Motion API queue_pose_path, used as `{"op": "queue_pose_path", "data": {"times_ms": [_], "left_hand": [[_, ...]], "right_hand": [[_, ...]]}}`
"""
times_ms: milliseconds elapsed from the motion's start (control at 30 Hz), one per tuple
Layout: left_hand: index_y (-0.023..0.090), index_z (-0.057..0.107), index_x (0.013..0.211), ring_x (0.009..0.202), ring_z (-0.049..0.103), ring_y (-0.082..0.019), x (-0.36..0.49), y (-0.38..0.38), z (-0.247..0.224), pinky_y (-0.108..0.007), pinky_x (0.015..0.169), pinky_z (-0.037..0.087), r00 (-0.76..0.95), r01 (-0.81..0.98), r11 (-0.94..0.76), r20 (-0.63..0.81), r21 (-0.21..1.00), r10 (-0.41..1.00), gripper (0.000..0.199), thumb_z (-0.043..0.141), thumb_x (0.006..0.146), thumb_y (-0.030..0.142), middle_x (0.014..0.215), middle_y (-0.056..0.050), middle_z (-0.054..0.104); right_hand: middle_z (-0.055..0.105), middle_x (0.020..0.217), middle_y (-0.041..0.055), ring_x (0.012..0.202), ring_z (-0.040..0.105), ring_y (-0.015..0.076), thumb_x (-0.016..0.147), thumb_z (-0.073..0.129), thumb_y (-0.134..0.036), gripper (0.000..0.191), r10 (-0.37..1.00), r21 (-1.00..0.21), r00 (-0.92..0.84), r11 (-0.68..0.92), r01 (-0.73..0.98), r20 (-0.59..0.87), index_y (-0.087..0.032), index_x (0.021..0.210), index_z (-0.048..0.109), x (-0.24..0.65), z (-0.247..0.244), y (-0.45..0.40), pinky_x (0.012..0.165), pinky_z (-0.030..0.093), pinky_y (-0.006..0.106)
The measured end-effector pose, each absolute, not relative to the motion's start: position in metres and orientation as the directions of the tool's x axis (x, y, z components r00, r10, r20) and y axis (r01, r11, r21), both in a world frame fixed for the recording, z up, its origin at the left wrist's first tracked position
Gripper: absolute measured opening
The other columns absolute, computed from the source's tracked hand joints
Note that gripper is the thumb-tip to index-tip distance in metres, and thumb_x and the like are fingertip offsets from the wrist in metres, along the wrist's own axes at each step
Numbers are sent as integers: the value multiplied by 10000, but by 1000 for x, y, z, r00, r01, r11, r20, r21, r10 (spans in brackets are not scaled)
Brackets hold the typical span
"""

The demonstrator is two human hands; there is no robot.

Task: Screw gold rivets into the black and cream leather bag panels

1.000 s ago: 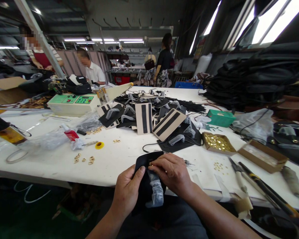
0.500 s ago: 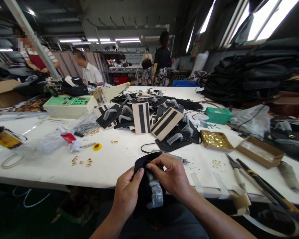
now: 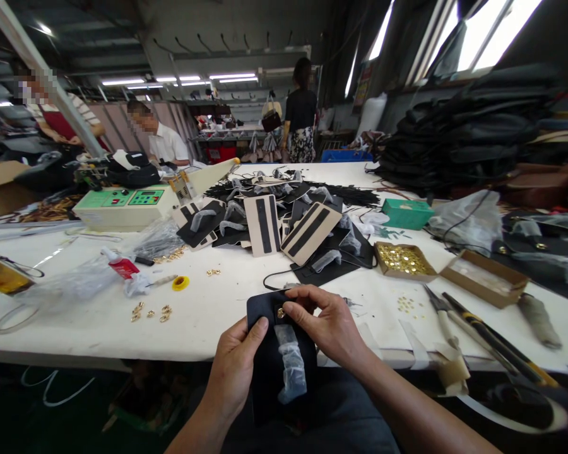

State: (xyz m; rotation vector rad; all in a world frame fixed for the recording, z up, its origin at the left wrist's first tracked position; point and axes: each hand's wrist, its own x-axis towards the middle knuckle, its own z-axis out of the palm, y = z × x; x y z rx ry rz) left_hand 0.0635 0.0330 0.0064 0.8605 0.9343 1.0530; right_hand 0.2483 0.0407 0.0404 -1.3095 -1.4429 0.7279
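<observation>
A black leather panel (image 3: 265,353) stands tilted over my lap at the table's front edge. My left hand (image 3: 236,359) is closed on its left side, the thumb lying on the front face. Near the panel's top sits a small gold-coloured metal clasp (image 3: 281,312). My right hand (image 3: 324,321) pinches at this clasp with thumb and forefinger; its other fingers curl by the upper right edge. Below the clasp, a strip wrapped in clear plastic (image 3: 292,369) runs down the panel's front. The back of the panel is hidden.
Ahead lies a heap of similar panels (image 3: 262,227). Gold fittings (image 3: 165,313) and a yellow tape roll (image 3: 180,283) lie left. To the right are a box of gold discs (image 3: 404,260), pliers (image 3: 440,309) and a green box (image 3: 407,214). Co-workers (image 3: 161,135) are farther back.
My right hand has shifted slightly, and the gold clasp now shows beside its thumb. The panel has turned a little more toward me. The whole view has swung slightly right.
</observation>
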Motion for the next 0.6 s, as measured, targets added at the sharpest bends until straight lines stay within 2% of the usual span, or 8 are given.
{"op": "queue_pose_path", "data": {"times_ms": [233, 333, 433, 533, 600], "left_hand": [[146, 734, 1323, 1054, 759, -301, 65, 29, 8, -438, 993, 581, 241, -312, 278, -207, 909, 948, 511, 780, 900, 430, 1169, -130, 805], [145, 733, 1322, 1051, 762, -307, 69, 28, 12, -455, 989, 589, 222, -335, 298, -233, 894, 947, 533, 799, 879, 433, 1142, -134, 811], [138, 717, 1340, 1078, 761, -341, 73, 25, 17, -489, 982, 599, 217, -331, 347, -287, 877, 933, 611, 829, 835, 463, 1144, -145, 809], [189, 710, 1359, 1143, 739, -397, 70, 29, 13, -551, 998, 597, 152, -236, 398, -371, 887, 916, 680, 839, 782, 525, 1148, -124, 813], [281, 752, 1289, 1192, 713, -430, 70, 42, 1, -577, 997, 602, -11, -119, 336, -340, 934, 940, 660, 827, 721, 609, 1119, -66, 826]], "right_hand": [[684, 687, -18, 613, 606, 129, 868, 765, -324, 142, 957, -923, 128, 207, 326, 260, -188, 909, 761, 248, 39, 39, 583, 474, 232], [681, 714, -6, 642, 596, 133, 923, 710, -377, 204, 951, -937, 159, 216, 275, 266, -186, 856, 739, 254, 42, 38, 588, 467, 232], [667, 773, 2, 673, 565, 137, 934, 700, -445, 264, 926, -952, 274, 200, 230, 260, -186, 962, 739, 265, 41, 27, 610, 459, 240], [657, 831, 6, 714, 549, 140, 879, 760, -506, 374, 948, -983, 274, 129, 132, 161, -191, 1078, 727, 275, 30, -1, 635, 456, 241], [628, 790, -1, 691, 517, 132, 838, 785, -574, 415, 994, -1000, 111, 23, -3, 23, -186, 975, 736, 279, 18, -22, 603, 420, 231]]}}
